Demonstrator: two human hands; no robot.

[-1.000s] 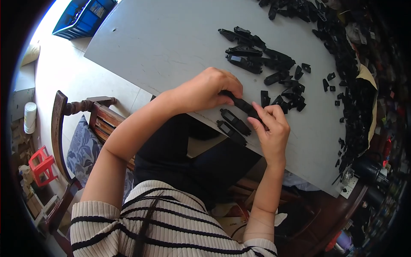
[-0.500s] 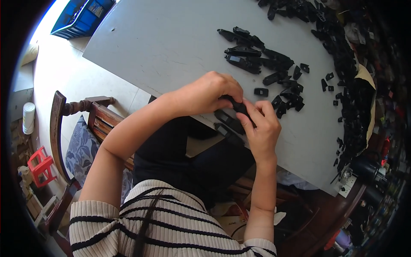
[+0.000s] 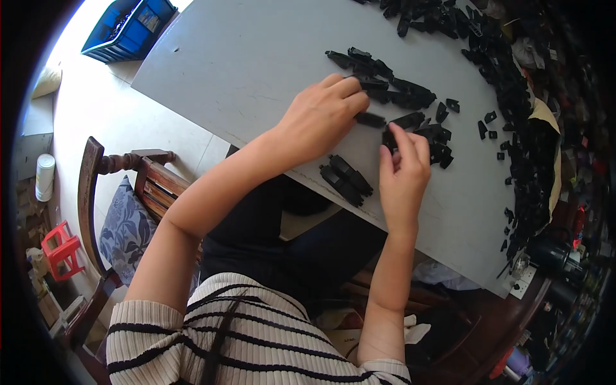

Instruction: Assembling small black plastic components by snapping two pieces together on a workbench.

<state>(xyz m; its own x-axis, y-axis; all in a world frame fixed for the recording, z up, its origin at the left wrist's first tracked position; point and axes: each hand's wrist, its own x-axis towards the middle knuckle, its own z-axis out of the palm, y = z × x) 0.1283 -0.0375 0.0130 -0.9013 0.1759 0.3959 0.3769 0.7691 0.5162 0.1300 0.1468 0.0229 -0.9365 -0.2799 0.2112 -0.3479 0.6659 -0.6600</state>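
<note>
My left hand [image 3: 326, 114] is over the near side of a loose group of long black plastic parts [image 3: 410, 94]. Its fingers are closed on a long black plastic part [image 3: 370, 120], whose end sticks out beyond the fingertips. Just to the right, my right hand [image 3: 405, 168] pinches a small black plastic piece [image 3: 389, 138], partly covered by the fingers. Between my hands and the table's near edge, two long black parts [image 3: 346, 178] lie side by side. Shorter black pieces [image 3: 439, 136] are clustered right beside my right fingertips.
A heap of black parts [image 3: 510, 96] runs along the far right of the grey table [image 3: 244, 70], with small pieces scattered before it. On the floor stand a blue crate [image 3: 131, 32] and a red stool [image 3: 63, 250]. A wooden chair [image 3: 90, 192] with a cushion is at left.
Both hands have moved away from the table's near edge toward the group of parts and come apart. The two long parts near the edge now show fully.
</note>
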